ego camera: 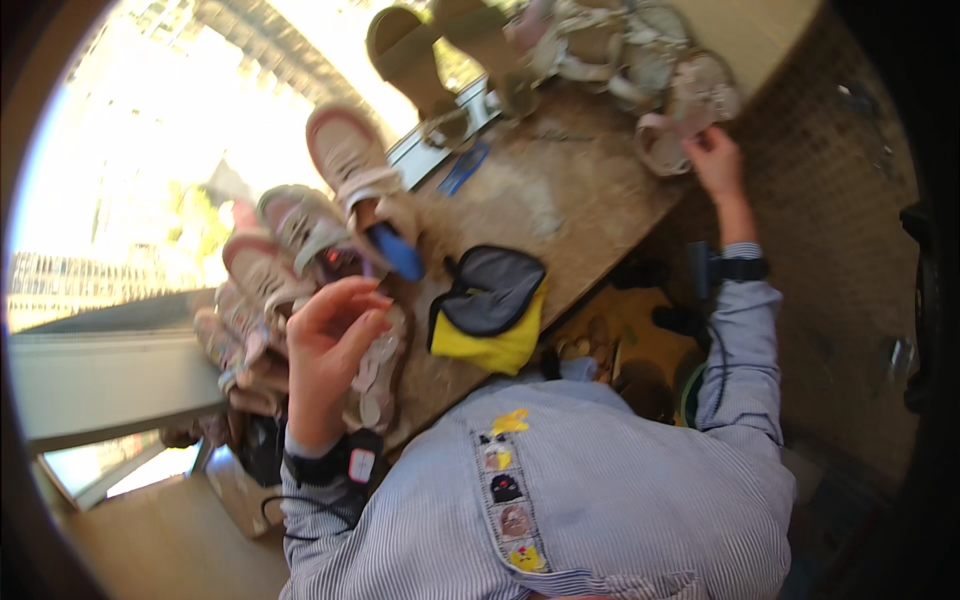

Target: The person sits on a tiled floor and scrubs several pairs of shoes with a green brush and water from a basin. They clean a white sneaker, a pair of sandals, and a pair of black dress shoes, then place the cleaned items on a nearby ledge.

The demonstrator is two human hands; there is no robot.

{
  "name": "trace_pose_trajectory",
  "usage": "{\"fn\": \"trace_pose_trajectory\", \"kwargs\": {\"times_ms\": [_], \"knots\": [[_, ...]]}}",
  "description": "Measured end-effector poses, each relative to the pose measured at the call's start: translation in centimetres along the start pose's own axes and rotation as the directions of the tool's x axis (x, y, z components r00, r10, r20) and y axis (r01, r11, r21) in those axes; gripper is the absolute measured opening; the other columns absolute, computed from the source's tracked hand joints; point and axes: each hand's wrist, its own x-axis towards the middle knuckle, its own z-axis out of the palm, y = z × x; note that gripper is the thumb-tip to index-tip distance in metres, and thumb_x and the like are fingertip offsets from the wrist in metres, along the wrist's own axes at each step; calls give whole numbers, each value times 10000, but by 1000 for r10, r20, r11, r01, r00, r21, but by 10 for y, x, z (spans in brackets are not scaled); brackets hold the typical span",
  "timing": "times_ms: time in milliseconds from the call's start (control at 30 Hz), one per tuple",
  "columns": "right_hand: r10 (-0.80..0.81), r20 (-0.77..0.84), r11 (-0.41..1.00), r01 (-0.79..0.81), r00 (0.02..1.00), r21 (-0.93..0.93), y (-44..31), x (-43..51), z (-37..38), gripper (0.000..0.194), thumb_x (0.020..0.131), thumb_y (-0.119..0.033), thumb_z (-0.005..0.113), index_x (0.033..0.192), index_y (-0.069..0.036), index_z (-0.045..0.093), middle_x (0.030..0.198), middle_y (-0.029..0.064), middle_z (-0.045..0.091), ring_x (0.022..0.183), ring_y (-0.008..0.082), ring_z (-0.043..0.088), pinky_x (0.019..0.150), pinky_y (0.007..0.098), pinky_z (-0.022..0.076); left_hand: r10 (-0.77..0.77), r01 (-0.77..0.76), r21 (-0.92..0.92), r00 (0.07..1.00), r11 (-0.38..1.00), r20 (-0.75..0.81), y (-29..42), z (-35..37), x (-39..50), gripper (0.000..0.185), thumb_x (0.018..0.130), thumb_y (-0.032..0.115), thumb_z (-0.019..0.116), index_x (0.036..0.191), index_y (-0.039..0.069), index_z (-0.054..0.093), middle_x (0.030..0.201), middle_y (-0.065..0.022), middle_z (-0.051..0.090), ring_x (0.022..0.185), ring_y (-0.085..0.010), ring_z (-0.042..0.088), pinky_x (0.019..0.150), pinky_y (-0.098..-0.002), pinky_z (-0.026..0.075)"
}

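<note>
My right hand [715, 161] reaches to the far right of the stone-like counter and has its fingers on a pink sandal [664, 146], at the strap. My left hand [330, 352] is raised at the left with fingers curled and apart, nothing seen in it. Just below it lies a pale strappy sandal [379, 367]. Between the hands a grey and yellow cloth [499, 292] lies folded near the counter's front edge. Beyond the left hand, a white and pink child's shoe [345, 150] stands by a blue insole-like piece [396, 253].
More children's shoes [262, 266] line the window side at the left. Olive slippers [409, 64] and pale sandals [585, 37] stand at the back. A blue object [463, 169] lies on the counter [592, 195]. Below its front edge is a cluttered yellowish surface [637, 330].
</note>
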Motion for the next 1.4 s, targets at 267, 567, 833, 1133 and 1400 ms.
{"fn": "trace_pose_trajectory", "kwargs": {"times_ms": [267, 567, 833, 1133, 1400], "knots": [[65, -163, 989, -84, 985, -118, -43, -36, -28, 430, 725, -169, 692, 1101, -27, 540, 973, 62, 601, 647, 91, 527, 601, 224, 449, -37, 34, -50, 997, 998, -61, -15, -9, -13, 276, 763, -14, 596, 1034, -21, 548, 839, -74, 617, 725, -92, 578, 650, -201, 469], [-392, 249, 891, 433, 885, -136, -143, -116, 46, 284, 688, -95, 665, 960, -55, 591, 935, 97, 602, 802, 248, 565, 709, 326, 452, -36, 20, -51, 944, 998, -327, -19, -45, -50, 245, 786, -14, 560, 1030, -14, 545, 854, -86, 619, 714, -101, 581, 645, -212, 474], [-148, 27, 969, 150, 989, -196, -109, -71, 31, 215, 716, -121, 654, 916, -60, 602, 848, 92, 607, 787, 235, 575, 708, 314, 455, -104, 82, -75, 927, 994, -360, -33, -43, -74, 254, 786, -1, 572, 1038, -18, 540, 843, -95, 619, 706, -106, 587, 642, -212, 489], [-649, 275, 548, 686, 710, -478, -132, -26, 109, 318, 708, -75, 507, 1011, -137, 582, 1102, 72, 537, 1068, 251, 443, 867, 365, 353, -92, 65, -93, 938, 994, -334, -41, -45, -80, 264, 781, -13, 565, 1044, -17, 534, 846, -86, 617, 695, -104, 585, 627, -210, 483], [-582, -99, 805, 556, 807, -208, -112, 13, 114, 184, 696, -113, 595, 878, -85, 592, 814, 107, 610, 791, 309, 565, 691, 346, 454, -89, 57, -91, 910, 994, -405, -48, -54, -91, 238, 789, 10, 560, 1023, -23, 537, 800, -104, 625, 633, -130, 595, 567, -226, 482]]}}
